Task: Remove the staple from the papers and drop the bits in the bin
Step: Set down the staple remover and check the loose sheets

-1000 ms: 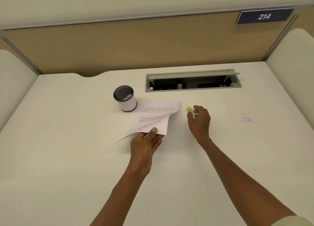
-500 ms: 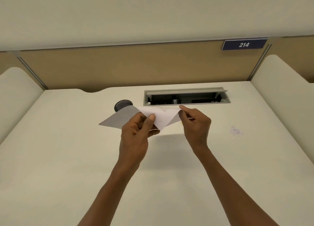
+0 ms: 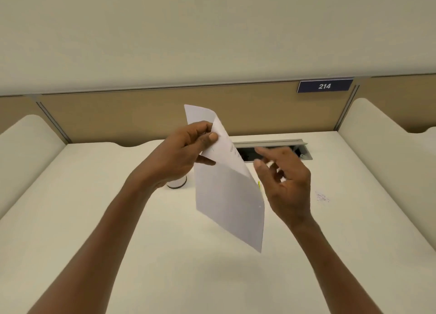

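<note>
Head view: smooth cream surface, tan partition far; left hand pinches thin white papers, right hand loose, empty.

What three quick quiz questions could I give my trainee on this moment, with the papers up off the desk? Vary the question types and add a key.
1. True or false: the right hand grips the papers.
2. Which hand holds the papers up? A) the left hand B) the right hand C) both
3. Fill in: the small white cup stands on the desk, partly hidden behind the ____ wrist.

Key:
1. False; its fingers are spread beside the sheets, holding nothing.
2. A; it pinches them near the top edge.
3. Left.
</note>
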